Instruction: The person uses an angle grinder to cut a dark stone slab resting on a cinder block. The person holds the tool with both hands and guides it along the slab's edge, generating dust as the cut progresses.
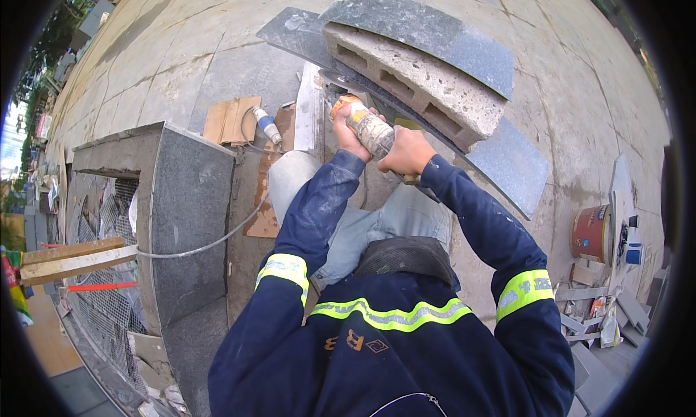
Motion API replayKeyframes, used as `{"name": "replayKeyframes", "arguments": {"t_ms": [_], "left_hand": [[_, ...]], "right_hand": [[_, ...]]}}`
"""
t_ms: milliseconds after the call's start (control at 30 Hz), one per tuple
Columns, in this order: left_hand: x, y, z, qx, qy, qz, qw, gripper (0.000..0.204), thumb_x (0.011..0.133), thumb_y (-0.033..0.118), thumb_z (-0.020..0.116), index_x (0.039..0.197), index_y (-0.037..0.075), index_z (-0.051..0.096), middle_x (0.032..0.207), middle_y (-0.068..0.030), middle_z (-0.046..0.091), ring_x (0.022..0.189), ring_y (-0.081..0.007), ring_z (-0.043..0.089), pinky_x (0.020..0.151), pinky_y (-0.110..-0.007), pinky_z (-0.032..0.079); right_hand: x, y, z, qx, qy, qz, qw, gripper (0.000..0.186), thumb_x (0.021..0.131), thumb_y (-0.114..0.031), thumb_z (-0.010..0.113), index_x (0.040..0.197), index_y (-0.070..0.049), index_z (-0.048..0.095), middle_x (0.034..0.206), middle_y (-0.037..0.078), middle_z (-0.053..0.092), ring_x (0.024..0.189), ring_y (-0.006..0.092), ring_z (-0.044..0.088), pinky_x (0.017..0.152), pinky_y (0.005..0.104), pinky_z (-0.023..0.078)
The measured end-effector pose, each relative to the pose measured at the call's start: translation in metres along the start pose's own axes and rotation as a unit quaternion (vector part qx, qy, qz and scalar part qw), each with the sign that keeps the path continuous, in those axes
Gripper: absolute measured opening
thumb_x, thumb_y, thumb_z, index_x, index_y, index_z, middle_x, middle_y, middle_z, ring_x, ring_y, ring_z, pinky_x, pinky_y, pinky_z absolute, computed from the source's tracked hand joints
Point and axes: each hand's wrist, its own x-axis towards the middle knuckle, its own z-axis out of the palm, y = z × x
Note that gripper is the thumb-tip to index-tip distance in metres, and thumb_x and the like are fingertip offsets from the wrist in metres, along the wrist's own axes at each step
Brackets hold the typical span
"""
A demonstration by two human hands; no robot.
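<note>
Across the paving [246, 62]: I see its far edges cut off by the dark lens rim.
Long grey slab [509, 167]: partly hidden beneath a hollow concrete block [428, 73].
Reddish bucket [591, 233]: at far right; I can't make out its contents.
Grinder [373, 134]: between both hands, its disc [335, 77] near the slab, contact unclear to me.
Right hand [407, 152]: closed around the rear.
Left hand [351, 136]: curled under the front, fingers partly hidden.
</note>
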Motion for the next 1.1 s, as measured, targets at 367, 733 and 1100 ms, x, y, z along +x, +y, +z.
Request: {"name": "replayKeyframes", "arguments": {"t_ms": [367, 733, 1100], "left_hand": [[0.016, 0.007, 0.000, 0.044, 0.006, 0.063, 0.997, 0.051, 0.075, 0.046, 0.061, 0.100, 0.003, 0.048, 0.084, -0.0114, 0.056, 0.080, -0.0319, 0.058, 0.073, -0.045, 0.051], [0.024, 0.016, -0.004, 0.022, 0.015, 0.019, 0.999, 0.055, 0.073, 0.046, 0.062, 0.103, 0.002, 0.048, 0.089, -0.0146, 0.055, 0.081, -0.0339, 0.058, 0.072, -0.046, 0.051], [0.009, 0.007, -0.003, -0.008, 0.004, 0.011, 1.000, 0.047, 0.073, 0.042, 0.062, 0.099, 0.005, 0.048, 0.086, -0.0126, 0.055, 0.079, -0.0326, 0.057, 0.073, -0.046, 0.051]], "right_hand": [[0.024, -0.001, 0.002, 0.006, -0.015, 0.022, 1.000, 0.065, 0.052, -0.034, 0.077, 0.099, 0.008, 0.059, 0.094, 0.025, 0.065, 0.088, 0.0345, 0.065, 0.079, 0.0354, 0.052], [0.031, -0.004, 0.001, 0.023, -0.031, 0.031, 0.999, 0.067, 0.051, -0.035, 0.078, 0.097, 0.009, 0.060, 0.092, 0.025, 0.066, 0.087, 0.0340, 0.066, 0.078, 0.0348, 0.053], [0.006, -0.004, 0.000, 0.020, -0.017, 0.022, 0.999, 0.065, 0.055, -0.032, 0.077, 0.101, 0.010, 0.057, 0.093, 0.026, 0.065, 0.088, 0.0346, 0.066, 0.079, 0.0349, 0.054]]}}
